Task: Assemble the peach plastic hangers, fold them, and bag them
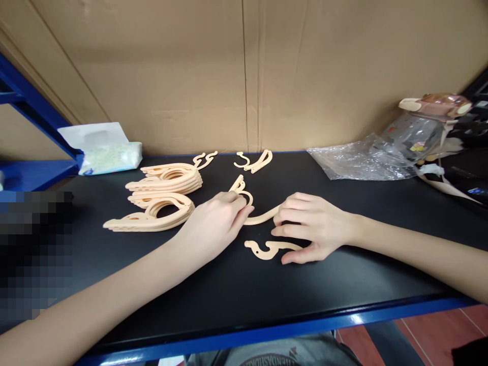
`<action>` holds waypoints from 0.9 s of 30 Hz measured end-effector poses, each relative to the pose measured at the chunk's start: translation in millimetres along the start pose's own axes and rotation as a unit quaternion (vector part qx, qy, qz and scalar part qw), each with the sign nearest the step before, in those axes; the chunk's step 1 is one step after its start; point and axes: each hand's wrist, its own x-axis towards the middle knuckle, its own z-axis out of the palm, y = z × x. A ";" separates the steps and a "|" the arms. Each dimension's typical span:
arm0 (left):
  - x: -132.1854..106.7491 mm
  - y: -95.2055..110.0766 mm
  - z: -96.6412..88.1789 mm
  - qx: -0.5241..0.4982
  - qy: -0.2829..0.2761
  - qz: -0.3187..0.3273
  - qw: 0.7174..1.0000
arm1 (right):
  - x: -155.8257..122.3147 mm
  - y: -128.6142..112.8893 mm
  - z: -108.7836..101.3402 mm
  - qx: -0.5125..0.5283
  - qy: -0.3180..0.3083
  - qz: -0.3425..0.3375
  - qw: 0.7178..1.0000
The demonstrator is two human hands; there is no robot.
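My left hand (224,216) is closed, thumb and fingertips pinching a peach plastic folding hanger (261,219) low over the black tabletop. Part of the hanger stands out behind my fingers, and one curved arm runs right towards my right hand (312,226). That hand is palm down with its fingers apart, the upper ones at the end of this arm. Below them, a loose peach hanger piece with a hook-shaped end (265,250) lies on the table, its other end running under the right hand between thumb and fingers. Whether the thumb touches it I cannot tell.
Left of my hands are two stacks of peach hangers, a rear stack (183,178) and a front stack (168,216). Small hanger parts (206,159) and a folded hanger (261,161) lie behind. A tissue pack (110,156), clear plastic bag (362,160) and clear bottle (415,132) stand further out.
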 end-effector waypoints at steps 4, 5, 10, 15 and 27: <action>3.4 -3.8 -4.0 -0.001 -0.002 -0.033 0.999 | 2.5 -2.4 -3.1 0.067 -0.031 0.043 0.996; 3.6 -5.1 -4.6 -0.011 0.001 -0.045 0.999 | 2.5 -2.3 -3.4 0.073 -0.035 0.052 0.995; 1.5 -11.6 -3.0 -0.070 0.025 -0.056 0.996 | -0.4 0.8 -0.1 0.058 -0.037 0.059 0.996; 0.8 -14.1 1.1 -0.092 0.034 -0.042 0.994 | -2.5 5.9 2.7 -0.043 -0.024 0.065 0.997; 4.0 -17.2 4.2 -0.098 0.015 -0.019 0.995 | 3.4 -6.9 -0.6 -0.041 -0.001 0.019 0.999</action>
